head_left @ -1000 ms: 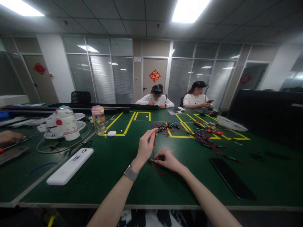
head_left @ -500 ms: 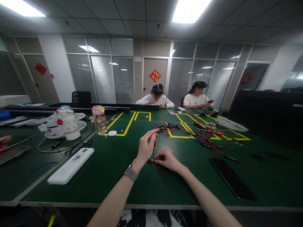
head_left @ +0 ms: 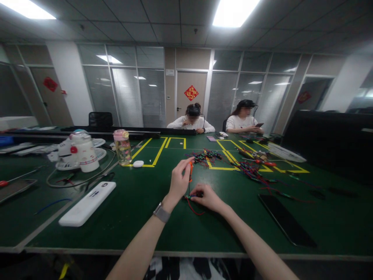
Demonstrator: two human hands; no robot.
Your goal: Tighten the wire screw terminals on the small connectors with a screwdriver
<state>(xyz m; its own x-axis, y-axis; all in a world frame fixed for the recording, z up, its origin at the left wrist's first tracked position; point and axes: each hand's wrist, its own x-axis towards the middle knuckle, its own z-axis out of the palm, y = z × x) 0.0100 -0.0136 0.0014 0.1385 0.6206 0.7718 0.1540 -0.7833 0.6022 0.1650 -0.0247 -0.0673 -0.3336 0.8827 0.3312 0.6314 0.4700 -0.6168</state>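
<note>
My left hand [head_left: 180, 177] is closed around the orange handle of a screwdriver [head_left: 191, 172], held upright. Its thin shaft points down to a small green terminal block [head_left: 188, 197] on the green table [head_left: 140, 233]. My right hand [head_left: 207, 197] pinches the block's right side, where wires go in; the fingertips partly hide it. A red wire [head_left: 195, 209] curls from the block toward me. Beyond my hands lies a pile of similar wired green connectors [head_left: 208, 156], and a second heap of wired connectors [head_left: 250, 171] is farther right.
A white power bank [head_left: 87, 204] lies to the left, a black phone [head_left: 287, 219] to the right. A pink-lidded bottle [head_left: 122, 147], a white earbud case [head_left: 138, 164] and a white jug [head_left: 84, 151] stand farther back. Two people sit across the table. Yellow tape [head_left: 155, 155] marks the tabletop.
My hands stay in place, with the screwdriver still on the terminal block; the orange handle looks slightly turned. At the far left, another person's hand has left the view.
</note>
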